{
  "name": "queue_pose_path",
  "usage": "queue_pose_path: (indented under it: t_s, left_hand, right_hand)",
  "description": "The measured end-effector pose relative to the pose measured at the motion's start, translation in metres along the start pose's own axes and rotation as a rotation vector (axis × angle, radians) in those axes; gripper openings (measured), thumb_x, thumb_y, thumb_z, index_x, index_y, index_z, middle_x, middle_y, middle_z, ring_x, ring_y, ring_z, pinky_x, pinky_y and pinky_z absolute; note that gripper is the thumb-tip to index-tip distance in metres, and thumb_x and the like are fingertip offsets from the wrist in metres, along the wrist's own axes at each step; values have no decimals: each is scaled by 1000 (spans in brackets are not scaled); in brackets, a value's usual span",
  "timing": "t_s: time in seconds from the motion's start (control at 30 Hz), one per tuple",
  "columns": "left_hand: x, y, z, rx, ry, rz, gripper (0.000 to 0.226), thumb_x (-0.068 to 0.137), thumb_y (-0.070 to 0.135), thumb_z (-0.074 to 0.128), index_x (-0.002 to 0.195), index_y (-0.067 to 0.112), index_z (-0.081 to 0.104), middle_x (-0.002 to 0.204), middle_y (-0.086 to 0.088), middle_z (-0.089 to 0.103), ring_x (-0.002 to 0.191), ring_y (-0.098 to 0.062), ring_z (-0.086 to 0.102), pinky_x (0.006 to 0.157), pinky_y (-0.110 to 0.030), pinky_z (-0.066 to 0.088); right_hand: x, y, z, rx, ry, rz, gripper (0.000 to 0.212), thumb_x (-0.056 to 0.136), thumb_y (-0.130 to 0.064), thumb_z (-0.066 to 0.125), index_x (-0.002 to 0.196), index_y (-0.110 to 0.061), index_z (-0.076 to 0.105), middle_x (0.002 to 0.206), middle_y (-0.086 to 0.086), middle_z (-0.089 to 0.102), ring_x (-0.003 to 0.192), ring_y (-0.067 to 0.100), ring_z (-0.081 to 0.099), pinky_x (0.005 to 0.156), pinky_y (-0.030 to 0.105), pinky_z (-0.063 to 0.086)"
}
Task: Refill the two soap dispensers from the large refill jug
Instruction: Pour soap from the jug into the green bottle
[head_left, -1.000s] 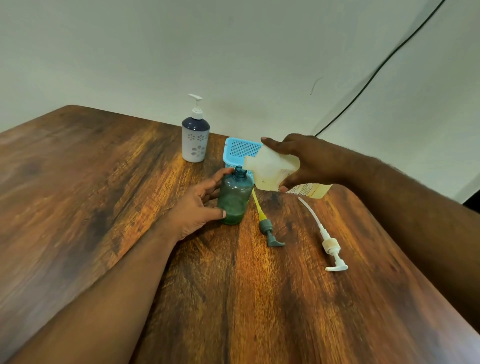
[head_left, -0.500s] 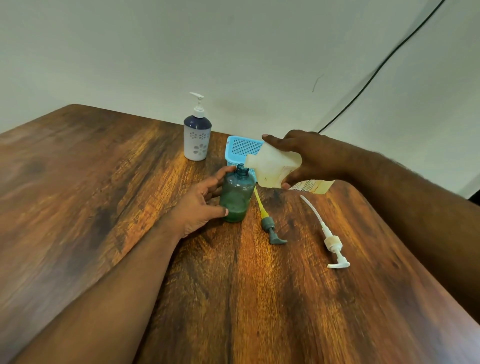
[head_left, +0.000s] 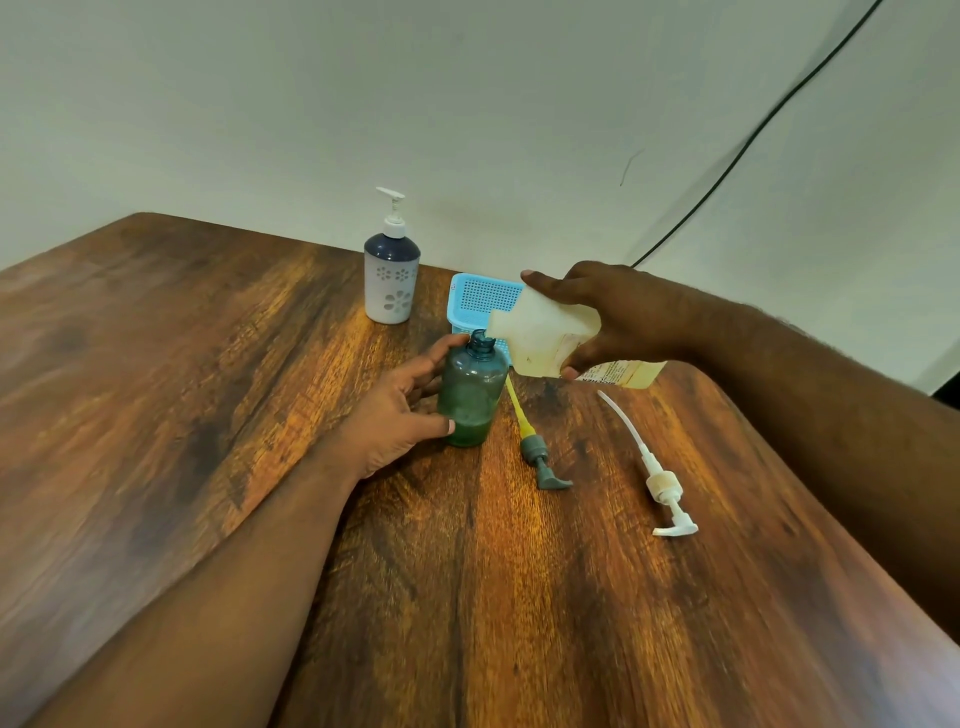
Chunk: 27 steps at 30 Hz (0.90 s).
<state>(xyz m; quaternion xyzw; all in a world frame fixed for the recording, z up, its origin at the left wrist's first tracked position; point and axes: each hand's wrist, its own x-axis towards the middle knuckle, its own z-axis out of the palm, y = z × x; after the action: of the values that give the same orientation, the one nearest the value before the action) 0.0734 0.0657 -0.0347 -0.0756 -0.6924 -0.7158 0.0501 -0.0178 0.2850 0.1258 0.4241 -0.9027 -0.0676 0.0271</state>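
A teal see-through dispenser bottle (head_left: 471, 392) stands open on the wooden table (head_left: 208, 395) with a little green soap at its bottom. My left hand (head_left: 400, 410) grips its left side. My right hand (head_left: 618, 317) holds the pale refill jug (head_left: 540, 338) tipped sideways, its mouth right over the bottle's neck. The bottle's grey pump with a yellow tube (head_left: 535, 447) lies just to its right. A white and navy dispenser (head_left: 392, 275) with its pump on stands at the back.
A white pump with a long tube (head_left: 660, 478) lies on the table to the right. A small blue mesh basket (head_left: 480, 301) sits behind the jug, near the wall. A black cable (head_left: 753, 140) runs down the wall.
The jug has tipped a little further and its mouth has come closer over the bottle's neck. My left hand has kept its grip on the bottle.
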Motion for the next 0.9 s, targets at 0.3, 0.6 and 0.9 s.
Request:
queue_pose_path:
  t_s: [0.3, 0.6, 0.9]
  left_hand:
    - [0, 0, 0, -4, -1, 3, 93, 76, -25, 62, 138, 43, 45, 142, 12, 54, 127, -3, 55, 92, -18, 51]
    - [0, 1, 0, 3, -17, 8, 94, 77, -26, 61, 139, 43, 43, 144, 10, 53, 128, -3, 54, 96, -20, 50]
    - [-3, 7, 3, -7, 5, 0, 95, 75, -29, 61, 133, 44, 45, 132, 20, 56, 119, 5, 58, 90, -16, 52]
  right_hand:
    - [0, 1, 0, 1, -4, -3, 102, 79, -43, 75, 153, -30, 7, 132, 5, 45, 116, 21, 45, 91, 29, 44]
    - [-2, 1, 3, 3, -3, 16, 102, 79, -43, 75, 153, -30, 7, 133, 5, 45, 115, 21, 45, 93, 31, 45]
    - [-6, 6, 18, 171, 17, 67, 102, 77, -49, 74, 152, -36, 7, 130, 2, 45, 114, 17, 44, 91, 29, 44]
